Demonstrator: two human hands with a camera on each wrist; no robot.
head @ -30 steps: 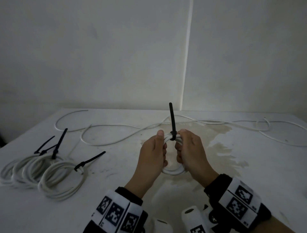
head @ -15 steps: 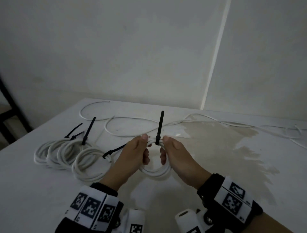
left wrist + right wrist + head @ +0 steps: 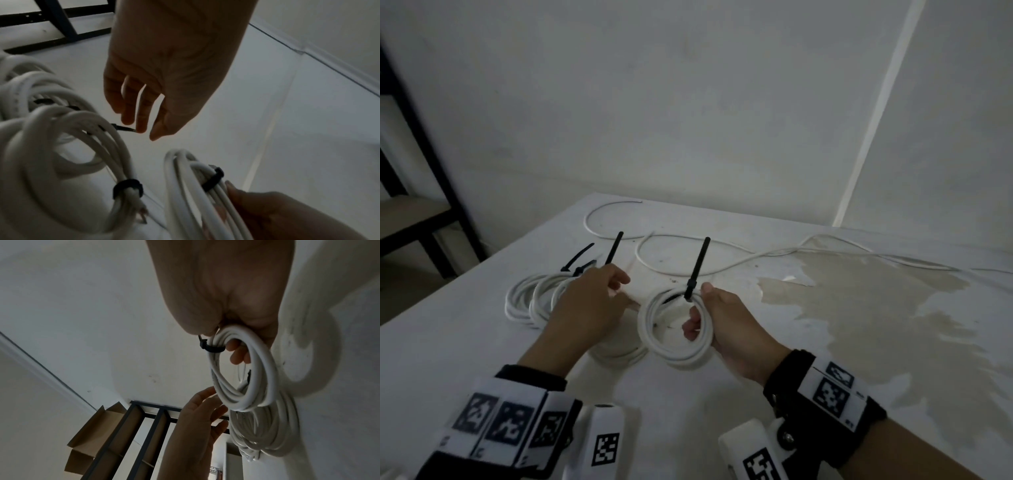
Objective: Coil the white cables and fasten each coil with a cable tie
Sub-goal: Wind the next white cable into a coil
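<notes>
My right hand (image 3: 698, 308) grips a white cable coil (image 3: 654, 339) just above the table, thumb on top and fingers curled through the loop. A black cable tie (image 3: 698, 263) cinches the coil, its tail pointing up. My left hand (image 3: 616, 284) is off the coil, fingers relaxed, hovering over a neighbouring tied coil (image 3: 619, 353). In the left wrist view the left fingertips (image 3: 139, 123) hang at the tip of a black tie tail. The right wrist view shows the right hand (image 3: 232, 344) curled round the coil (image 3: 267, 378) beside the tie (image 3: 211, 348).
Several tied coils (image 3: 524, 301) with black tie tails lie at the left of the white table (image 3: 859, 359). A loose white cable (image 3: 722, 270) snakes along the back. A black shelf frame (image 3: 431, 192) stands beyond the table's left edge, a wall behind.
My left hand has let go of the coil and moved left over the tied coils. The right hand has carried the tied coil left towards them.
</notes>
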